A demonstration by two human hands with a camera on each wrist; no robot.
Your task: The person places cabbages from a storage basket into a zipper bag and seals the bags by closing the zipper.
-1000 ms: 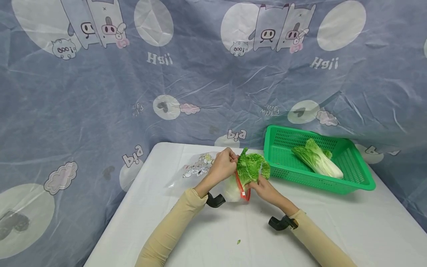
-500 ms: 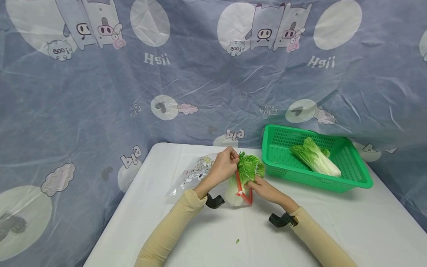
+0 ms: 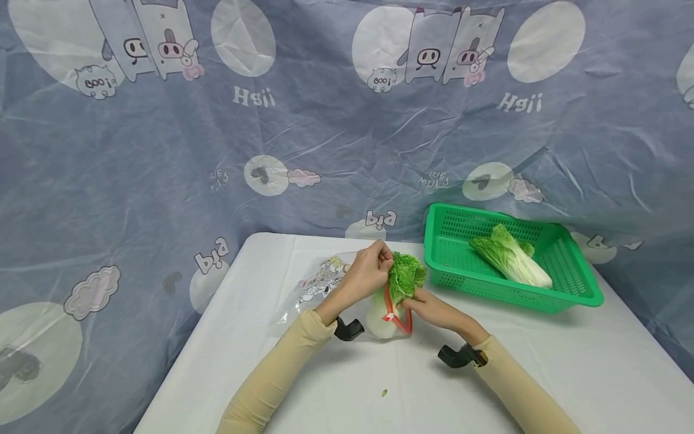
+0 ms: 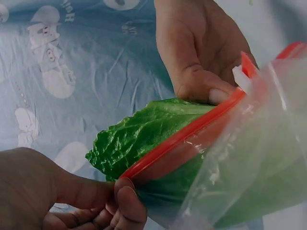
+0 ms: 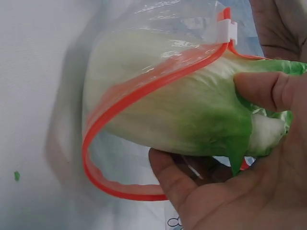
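A napa cabbage (image 3: 408, 274) lies partly inside a clear zip bag (image 5: 144, 52) with a red zip edge and a white slider (image 5: 227, 31). Its pale base is in the bag, while the green leafy end sticks out of the mouth. My left hand (image 3: 370, 268) pinches the red edge at the far side of the opening, as the left wrist view shows. My right hand (image 3: 434, 310) grips the cabbage near its leaves, thumb on top and fingers beneath. Cartoon prints (image 3: 320, 283) mark the rest of the bag, spread out to the left.
A green plastic basket (image 3: 477, 286) stands at the back right of the white table (image 3: 336, 392), holding another napa cabbage (image 3: 512, 259). One small leaf scrap (image 3: 384, 393) lies near the front. A patterned grey-blue sheet (image 3: 162, 150) hangs behind the table.
The cabbage's leafy end has sunk lower and drawn in toward my left hand, with less leaf spread showing. Its base and the red edge have shifted slightly toward me. Both hands keep their hold.
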